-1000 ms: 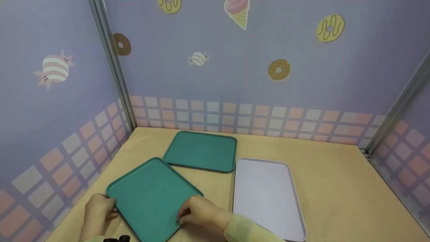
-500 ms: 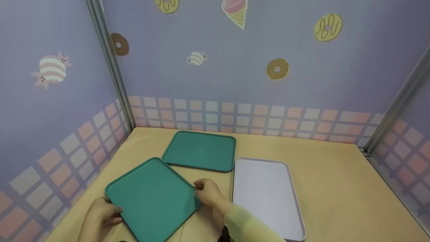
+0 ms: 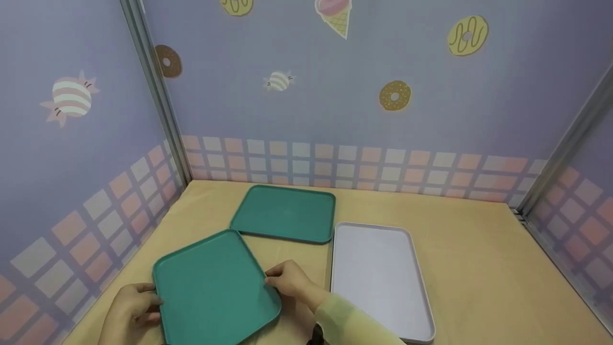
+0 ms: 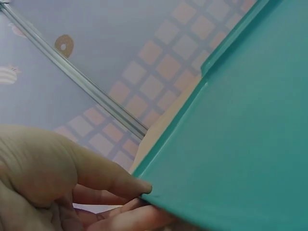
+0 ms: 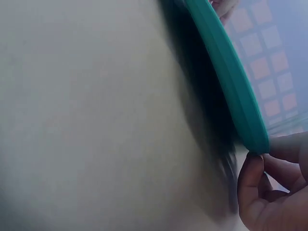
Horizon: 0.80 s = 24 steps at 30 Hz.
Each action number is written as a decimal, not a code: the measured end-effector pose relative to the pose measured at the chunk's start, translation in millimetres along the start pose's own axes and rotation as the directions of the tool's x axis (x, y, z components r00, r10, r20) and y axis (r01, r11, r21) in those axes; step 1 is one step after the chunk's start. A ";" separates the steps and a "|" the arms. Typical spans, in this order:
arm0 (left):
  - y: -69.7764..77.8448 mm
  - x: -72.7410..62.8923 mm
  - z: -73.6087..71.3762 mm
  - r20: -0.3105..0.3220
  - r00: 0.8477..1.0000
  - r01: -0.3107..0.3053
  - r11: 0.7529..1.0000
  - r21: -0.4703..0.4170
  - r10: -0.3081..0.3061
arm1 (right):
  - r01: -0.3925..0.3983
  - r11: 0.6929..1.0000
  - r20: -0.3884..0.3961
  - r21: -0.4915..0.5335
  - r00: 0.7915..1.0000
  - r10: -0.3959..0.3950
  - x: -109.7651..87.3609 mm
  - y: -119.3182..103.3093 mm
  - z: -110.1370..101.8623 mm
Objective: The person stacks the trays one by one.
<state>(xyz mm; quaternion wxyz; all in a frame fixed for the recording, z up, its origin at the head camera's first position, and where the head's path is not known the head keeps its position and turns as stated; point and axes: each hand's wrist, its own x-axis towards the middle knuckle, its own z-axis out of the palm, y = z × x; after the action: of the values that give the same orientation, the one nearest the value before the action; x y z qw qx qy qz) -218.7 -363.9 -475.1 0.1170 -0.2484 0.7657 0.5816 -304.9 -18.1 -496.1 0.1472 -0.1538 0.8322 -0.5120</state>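
A green rectangular tray (image 3: 215, 287) lies turned at an angle at the front left of the table in the head view. Its left edge is pinched by my left hand (image 3: 131, 309); in the left wrist view the thumb (image 4: 115, 180) rests on the rim and fingers curl beneath. My right hand (image 3: 289, 280) grips the right edge of the same tray, and the right wrist view shows fingertips on its rim (image 5: 240, 101). Behind it sits a second green tray (image 3: 285, 213), close to the held tray's far corner. A white tray (image 3: 380, 282) lies to the right, beyond my right forearm.
Yellowish cloth covers the table (image 3: 479, 268). Patterned walls (image 3: 306, 110) close off the back and both sides, with metal posts (image 3: 158, 96) at the corners. The white tray stands near the second green tray's front right corner.
My right hand has moved from the tray's lower right edge to its right side. The front green tray has turned, its right corner swinging toward me. The other trays keep their places.
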 end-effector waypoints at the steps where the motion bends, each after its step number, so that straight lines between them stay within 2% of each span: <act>1: 0.2 -0.8 -0.2 0.000 1.000 0.008 1.000 -0.023 -0.008 | -0.024 0.999 0.011 0.022 1.000 0.024 -0.5 -1.0 0.1; 2: 0.8 -1.2 -0.5 0.002 1.000 0.010 0.999 -0.046 -0.010 | -0.047 0.998 0.020 0.047 0.999 0.046 -0.8 -1.8 0.0; 6: 3.7 -3.3 -2.7 -0.016 0.999 -0.031 0.998 -0.045 0.030 | -0.123 0.978 0.056 0.170 0.992 0.115 -1.7 -2.3 -4.7; 10: 8.8 -4.0 -3.1 -0.026 0.995 -0.101 0.994 -0.034 0.100 | -0.148 0.951 0.097 0.270 0.987 0.126 -2.6 0.2 -14.4; 13: 13.5 -3.9 -0.5 -0.019 0.990 -0.139 0.986 -0.089 0.138 | -0.169 0.930 0.122 0.328 0.983 0.135 -3.9 1.0 -24.5; 18: 25.4 -4.3 8.6 -0.001 0.985 -0.167 0.970 -0.177 0.170 | -0.189 0.909 0.138 0.373 0.980 0.147 -5.8 -1.7 -45.8; 24: 41.9 -3.8 25.5 0.040 0.975 -0.205 0.952 -0.225 0.219 | -0.212 0.893 0.178 0.396 0.972 0.152 -10.9 -5.5 -75.7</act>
<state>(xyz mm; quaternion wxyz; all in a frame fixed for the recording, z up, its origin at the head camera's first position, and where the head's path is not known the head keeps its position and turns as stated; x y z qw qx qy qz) -239.9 -330.4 -446.0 0.0501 -0.1572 0.7149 0.6795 -324.9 45.1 -457.4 0.2826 -0.0767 0.7034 -0.6476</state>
